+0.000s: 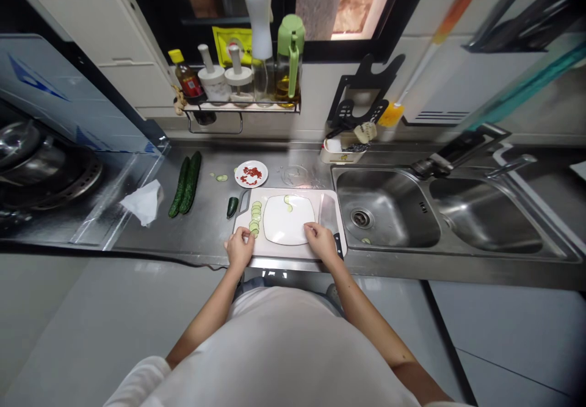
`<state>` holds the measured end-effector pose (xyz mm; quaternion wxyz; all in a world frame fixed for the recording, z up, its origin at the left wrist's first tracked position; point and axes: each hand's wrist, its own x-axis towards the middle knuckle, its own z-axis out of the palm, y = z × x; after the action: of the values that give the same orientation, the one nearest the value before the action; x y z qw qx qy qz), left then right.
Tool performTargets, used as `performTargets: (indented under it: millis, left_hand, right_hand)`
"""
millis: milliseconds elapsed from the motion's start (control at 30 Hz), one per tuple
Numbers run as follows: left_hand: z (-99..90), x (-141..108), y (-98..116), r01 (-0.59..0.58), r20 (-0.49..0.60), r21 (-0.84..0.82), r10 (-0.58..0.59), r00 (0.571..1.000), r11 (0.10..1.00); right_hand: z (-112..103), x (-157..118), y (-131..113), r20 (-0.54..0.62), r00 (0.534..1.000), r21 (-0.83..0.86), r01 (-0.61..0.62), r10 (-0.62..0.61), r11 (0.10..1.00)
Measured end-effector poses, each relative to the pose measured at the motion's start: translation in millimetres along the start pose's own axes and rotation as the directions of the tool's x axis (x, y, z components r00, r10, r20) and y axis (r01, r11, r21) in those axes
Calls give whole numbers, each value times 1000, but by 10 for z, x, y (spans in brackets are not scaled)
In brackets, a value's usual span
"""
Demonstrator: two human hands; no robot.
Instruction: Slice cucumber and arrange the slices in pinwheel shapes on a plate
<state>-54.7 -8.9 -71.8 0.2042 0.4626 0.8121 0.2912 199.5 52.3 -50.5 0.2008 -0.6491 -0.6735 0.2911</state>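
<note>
My left hand (240, 248) is at the lower left of the cutting board (279, 252), its fingers closed on the nearest cucumber slice at the end of an overlapping row of cucumber slices (256, 215). My right hand (322, 242) hovers over or touches the right edge of a white square plate (286, 227). Its fingertips are pinched together; what they hold, if anything, is too small to make out. A few thin slices (288, 204) lie near the plate's far edge. Right of the plate, a broad knife (328, 213) rests on the board, its black handle towards me.
Left of the board are a cucumber stub (232, 207), two whole cucumbers (185, 184) and a crumpled white tissue (143, 203). Behind it stands a small plate (251, 183) with chopped red pieces. A double sink (389, 208) is to the right. A seasoning rack (242, 107) hangs above.
</note>
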Motion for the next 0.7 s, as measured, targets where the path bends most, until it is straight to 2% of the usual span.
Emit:
performTargets:
  millis: [100, 167, 233, 367, 433, 567, 700]
  left_hand:
    - [17, 43, 65, 47, 42, -296, -36, 998, 954]
    - [21, 75, 149, 55, 84, -494, -16, 996, 868]
    - [13, 95, 261, 54, 127, -614, 31, 991, 788]
    - [-31, 82, 496, 64, 213, -696, 121, 970, 715]
    - [-51, 59, 583, 75, 247, -709, 147, 958, 702]
    - [-60, 17, 678, 93, 275, -724, 163, 948, 684]
    - [-41, 12, 719, 122, 288, -730, 142, 947, 672]
  right_hand:
    - [-10, 18, -58, -2, 1000, 52, 25, -25, 998]
    - [-8, 38, -141, 7, 998, 93, 67, -68, 993]
    - [6, 64, -255, 27, 990, 130, 135, -139, 982]
    - [58, 121, -496, 60, 931, 210, 341, -360, 916]
    - [86, 143, -578, 69, 902, 227, 401, -426, 887]
    - [126, 165, -643, 82, 886, 247, 426, -457, 870]
    - [128, 174, -646, 75, 912, 318, 362, -403, 877]
